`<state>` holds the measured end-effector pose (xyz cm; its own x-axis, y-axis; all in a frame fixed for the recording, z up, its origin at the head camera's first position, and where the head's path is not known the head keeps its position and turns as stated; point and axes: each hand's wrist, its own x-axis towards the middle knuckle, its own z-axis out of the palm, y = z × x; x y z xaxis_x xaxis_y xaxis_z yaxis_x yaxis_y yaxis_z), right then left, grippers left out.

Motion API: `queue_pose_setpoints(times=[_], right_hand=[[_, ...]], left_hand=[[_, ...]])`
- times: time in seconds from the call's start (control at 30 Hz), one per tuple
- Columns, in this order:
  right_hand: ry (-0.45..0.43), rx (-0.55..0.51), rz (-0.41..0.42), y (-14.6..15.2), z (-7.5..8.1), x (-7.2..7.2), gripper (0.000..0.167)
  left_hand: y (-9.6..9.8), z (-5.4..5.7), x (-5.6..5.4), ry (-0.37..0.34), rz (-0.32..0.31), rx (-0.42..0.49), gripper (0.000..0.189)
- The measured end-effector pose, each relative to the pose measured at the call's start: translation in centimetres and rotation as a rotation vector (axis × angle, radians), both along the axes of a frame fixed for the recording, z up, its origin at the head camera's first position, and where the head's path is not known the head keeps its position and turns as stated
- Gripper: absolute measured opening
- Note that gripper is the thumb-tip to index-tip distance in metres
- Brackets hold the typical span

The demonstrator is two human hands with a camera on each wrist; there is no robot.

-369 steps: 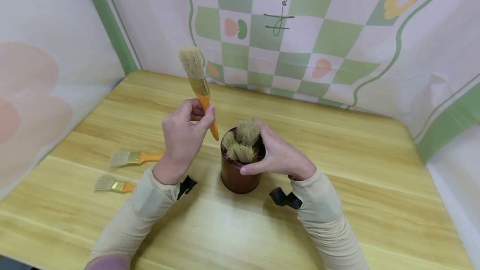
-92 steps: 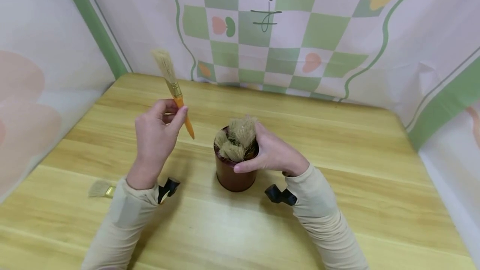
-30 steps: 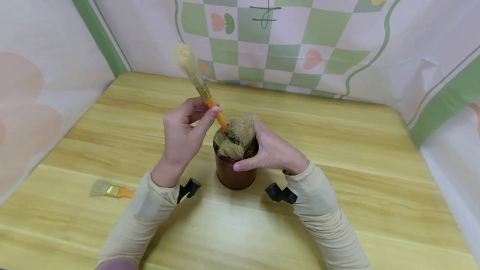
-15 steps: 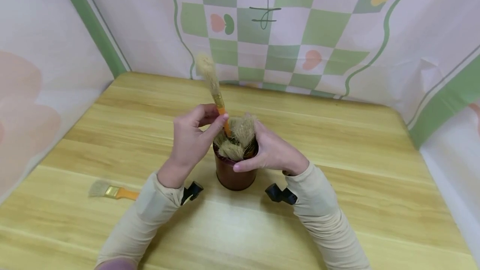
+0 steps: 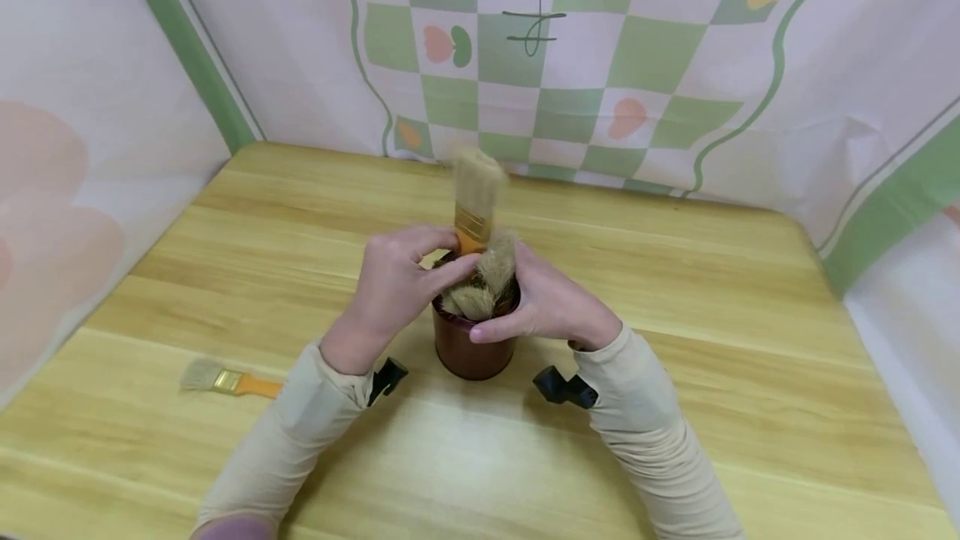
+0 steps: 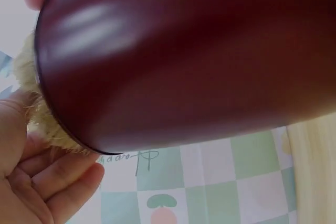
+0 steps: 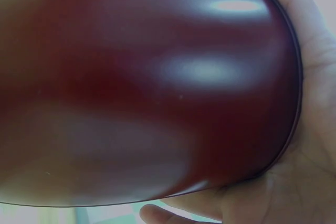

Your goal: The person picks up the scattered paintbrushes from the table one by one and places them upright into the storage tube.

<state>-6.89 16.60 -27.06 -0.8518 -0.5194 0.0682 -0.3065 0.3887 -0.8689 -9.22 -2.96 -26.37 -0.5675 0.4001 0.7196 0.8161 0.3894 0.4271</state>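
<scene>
My left hand [image 5: 401, 286] pinches the orange handle of a paintbrush [image 5: 474, 202] over the mouth of a dark red cylindrical pot [image 5: 474, 352]. The brush stands nearly upright, pale bristles up, its lower handle hidden behind the fingers and inside the pot. Bristle tufts [image 5: 472, 302] of several other brushes poke out of the same pot. Around the right side of the rim curls my right hand [image 5: 558, 298], thumb at the front. Both wrist views are filled by the pot's glossy wall [image 6: 184, 66], with the right palm [image 7: 315, 108] against the rim in the right one.
Another paintbrush [image 5: 225, 380] with an orange handle lies flat on the wooden table [image 5: 675, 407] at the left, its handle end behind the left sleeve. A printed checkered cloth [image 5: 570, 65] hangs behind the table. Black wrist mounts [image 5: 564, 387] stick out beneath both forearms.
Two brushes lay on the left earlier; one remains there. The left hand has carried its brush rightward, turned it and lowered its handle into the pot. The right hand keeps its hold.
</scene>
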Motion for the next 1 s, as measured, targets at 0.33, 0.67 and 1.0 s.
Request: queue_pose_setpoints(times=[0.33,0.67,1.0], right_hand=[[-0.039,-0.069,0.032,0.0,0.2,0.0,0.094],[-0.022,0.001,-0.037,-0.3,0.0,0.4,0.100],[-0.061,-0.015,-0.038,-0.2,0.0,0.4,0.099]], left_hand=[[0.0,0.3,-0.2,-0.023,0.083,0.182,0.073],[0.4,0.4,-0.7,-0.433,0.034,0.307,0.050],[-0.2,1.2,-0.9,-0.653,-0.036,0.214,0.062]])
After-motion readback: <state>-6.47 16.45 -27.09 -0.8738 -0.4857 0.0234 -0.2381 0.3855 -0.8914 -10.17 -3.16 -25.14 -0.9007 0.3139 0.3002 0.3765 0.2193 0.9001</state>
